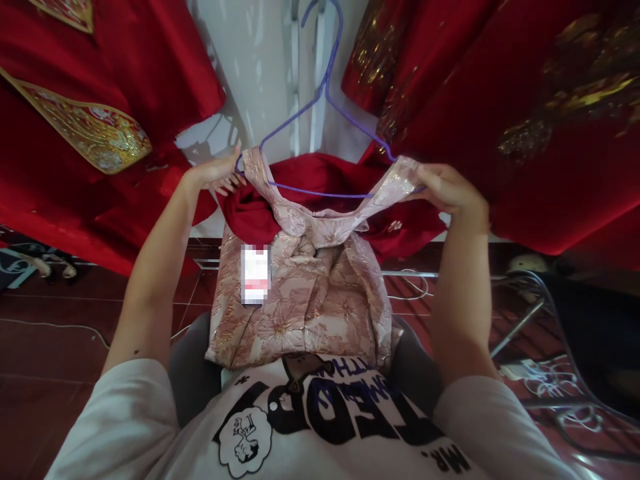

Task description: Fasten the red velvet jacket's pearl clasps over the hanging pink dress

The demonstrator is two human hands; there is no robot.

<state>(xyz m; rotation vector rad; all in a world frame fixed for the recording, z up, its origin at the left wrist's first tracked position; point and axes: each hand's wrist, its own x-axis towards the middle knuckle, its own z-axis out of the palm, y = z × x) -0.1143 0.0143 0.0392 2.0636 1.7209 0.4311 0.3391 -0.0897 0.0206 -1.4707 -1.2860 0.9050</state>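
A pale pink brocade dress point(305, 307) with gold patterning lies across my lap, its straps hung on a purple hanger point(313, 193). The hanger's hook points up and away from me. My left hand point(217, 173) holds the hanger's left end beside one strap, fingers partly spread. At the other side, my right hand point(447, 189) pinches the right strap over the hanger's end, thumb on top. A white tag point(255, 275), blurred out, rests on the left of the dress. Dark red cloth point(320, 172) shows behind the neckline and under the left strap.
Red garments with gold embroidery hang at the left point(165, 60) and the right point(465, 127). A black chair point(595, 333) with metal legs stands at the right, white cables point(540, 377) beneath it. Shoes point(55, 263) sit on the tiled floor point(55, 353) at far left.
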